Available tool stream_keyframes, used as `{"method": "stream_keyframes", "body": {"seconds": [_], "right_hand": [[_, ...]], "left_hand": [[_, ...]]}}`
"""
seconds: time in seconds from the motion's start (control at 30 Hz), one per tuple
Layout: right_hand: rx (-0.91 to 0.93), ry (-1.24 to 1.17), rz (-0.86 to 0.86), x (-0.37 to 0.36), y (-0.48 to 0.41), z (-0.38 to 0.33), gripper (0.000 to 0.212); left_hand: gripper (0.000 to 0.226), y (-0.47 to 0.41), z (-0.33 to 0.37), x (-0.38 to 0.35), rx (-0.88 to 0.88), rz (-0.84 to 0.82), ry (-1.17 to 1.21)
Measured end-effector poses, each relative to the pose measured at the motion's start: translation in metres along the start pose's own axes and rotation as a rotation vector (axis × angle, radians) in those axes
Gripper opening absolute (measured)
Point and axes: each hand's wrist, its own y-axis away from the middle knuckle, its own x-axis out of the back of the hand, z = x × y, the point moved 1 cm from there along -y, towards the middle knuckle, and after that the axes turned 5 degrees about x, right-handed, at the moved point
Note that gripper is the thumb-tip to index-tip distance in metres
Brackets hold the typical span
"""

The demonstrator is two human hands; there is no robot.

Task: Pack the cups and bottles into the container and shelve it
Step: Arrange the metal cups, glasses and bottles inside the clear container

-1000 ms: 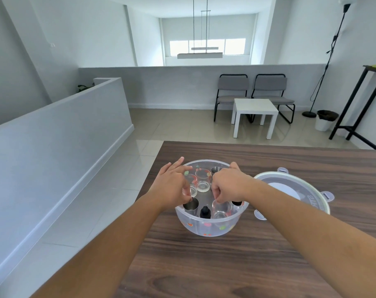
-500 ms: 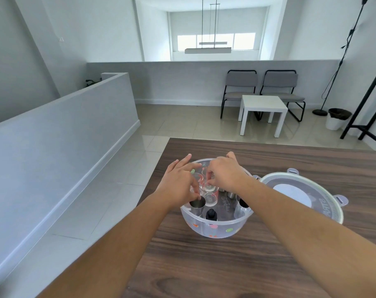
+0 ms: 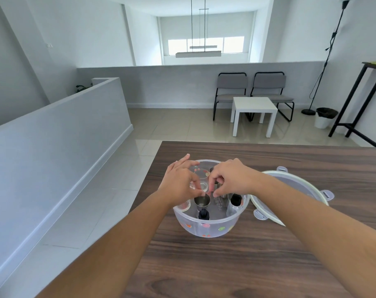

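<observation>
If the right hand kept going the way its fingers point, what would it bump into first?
The right hand points down and leftward into the clear round plastic container. It would probably first meet the small steel cup just below its fingertips, or the left hand almost touching it; depth is hard to judge.

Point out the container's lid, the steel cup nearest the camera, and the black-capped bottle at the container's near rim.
lid [image 3: 298,186]: head view, grey inner face.
steel cup [image 3: 202,202]: head view, open mouth.
black-capped bottle [image 3: 203,214]: head view, black cap.
</observation>
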Motion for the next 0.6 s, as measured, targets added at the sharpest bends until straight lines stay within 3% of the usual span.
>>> {"method": "stream_keyframes", "body": {"seconds": [0.23,0.43,0.6], "right_hand": [[0.081,0.085,-0.011,-0.014,-0.001,-0.011,0.023],[0.121,0.178,-0.02,-0.022,-0.003,-0.009,0.012],[0.097,0.229,-0.046,-0.018,0.002,0.003,0.006]], "left_hand": [[0.015,-0.002,-0.018,0.015,0.007,0.001,-0.021],[0.018,-0.005,-0.012,0.004,-0.026,-0.106,-0.135],[0.013,-0.007,-0.009,-0.006,-0.037,-0.086,-0.178]]}}
